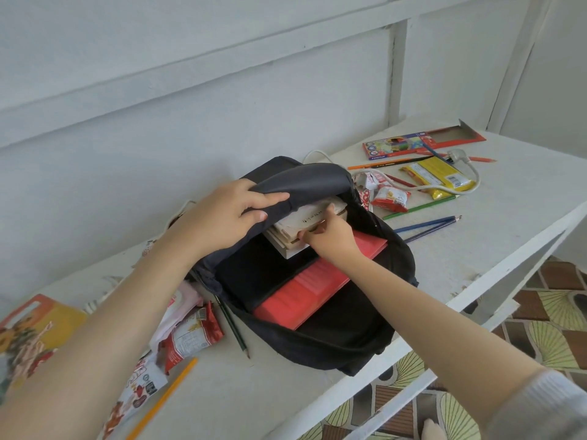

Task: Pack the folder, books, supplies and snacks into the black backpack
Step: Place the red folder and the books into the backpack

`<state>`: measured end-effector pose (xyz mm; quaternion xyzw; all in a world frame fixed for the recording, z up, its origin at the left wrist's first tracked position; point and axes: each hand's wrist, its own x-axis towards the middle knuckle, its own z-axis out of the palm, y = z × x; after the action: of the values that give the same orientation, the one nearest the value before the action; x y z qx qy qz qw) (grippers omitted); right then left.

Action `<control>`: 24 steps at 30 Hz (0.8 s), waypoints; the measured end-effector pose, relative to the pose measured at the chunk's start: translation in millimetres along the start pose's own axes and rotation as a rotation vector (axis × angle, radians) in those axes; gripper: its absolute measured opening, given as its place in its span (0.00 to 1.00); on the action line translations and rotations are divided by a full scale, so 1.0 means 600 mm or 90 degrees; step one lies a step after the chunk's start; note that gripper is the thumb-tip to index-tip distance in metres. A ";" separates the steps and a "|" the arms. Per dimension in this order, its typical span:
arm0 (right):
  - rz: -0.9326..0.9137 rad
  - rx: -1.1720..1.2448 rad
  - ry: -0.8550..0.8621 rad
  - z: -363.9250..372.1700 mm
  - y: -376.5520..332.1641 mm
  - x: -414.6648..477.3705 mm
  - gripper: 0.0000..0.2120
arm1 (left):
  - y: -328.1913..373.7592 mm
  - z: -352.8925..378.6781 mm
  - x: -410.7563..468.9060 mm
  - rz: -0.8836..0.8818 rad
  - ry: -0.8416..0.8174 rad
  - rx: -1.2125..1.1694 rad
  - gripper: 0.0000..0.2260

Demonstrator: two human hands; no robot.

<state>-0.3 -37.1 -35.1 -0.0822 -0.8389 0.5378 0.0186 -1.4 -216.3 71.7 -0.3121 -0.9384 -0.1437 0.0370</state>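
The black backpack (349, 338) lies open in the middle of the white surface (508, 223), its mouth facing up. The left hand (235, 214) holds the flap (317, 179) at the bag's eleven o'clock edge, its fingers (270, 198) curled over the fabric with the thumb beneath, lifting it clear of the opening. Just under that flap, the right hand (330, 236) grips a stack of pale books (292, 230), thumb on the top cover and the other fingers (313, 230) wrapped round the near edge. The stack sits partly inside the upper part of the opening. A red folder (301, 290) lies inside the bag, slanting from seven o'clock to two o'clock, and the right wrist crosses over it.

At the bag's two o'clock, red and white snack packets (390, 198) lie just beside it. Beyond them are a yellow packet (441, 176), a white cable (470, 173) looped round it, and a box of coloured pencils (394, 146). A green pencil (419, 208) and two blue pencils (428, 224) lie loose at three o'clock.

At eight o'clock another red snack packet (190, 331) rests near the bag, with a dark pencil (235, 328) between them. An orange pencil (162, 401) lies at seven o'clock, nearer the front edge
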 end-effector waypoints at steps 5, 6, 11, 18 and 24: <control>-0.003 -0.020 0.008 -0.001 -0.003 0.015 0.28 | -0.001 0.003 -0.002 -0.011 -0.004 -0.008 0.22; -0.005 -0.020 0.007 -0.001 -0.004 0.015 0.28 | -0.001 0.004 -0.002 -0.011 -0.004 -0.010 0.22; -0.036 -0.019 -0.004 -0.012 -0.001 -0.012 0.34 | -0.002 0.009 -0.010 -0.023 0.005 -0.039 0.23; -0.060 -0.049 -0.035 -0.063 0.026 -0.076 0.15 | 0.007 0.034 -0.029 -0.063 0.006 -0.069 0.19; -0.080 -0.075 0.127 -0.138 0.052 -0.060 0.08 | 0.010 0.070 -0.035 -0.061 0.025 -0.099 0.21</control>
<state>48.8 44.3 -26.5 -0.0833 -0.8664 0.4746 0.1307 20.0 -211.4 29.8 -0.2656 -0.9375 -0.2235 0.0239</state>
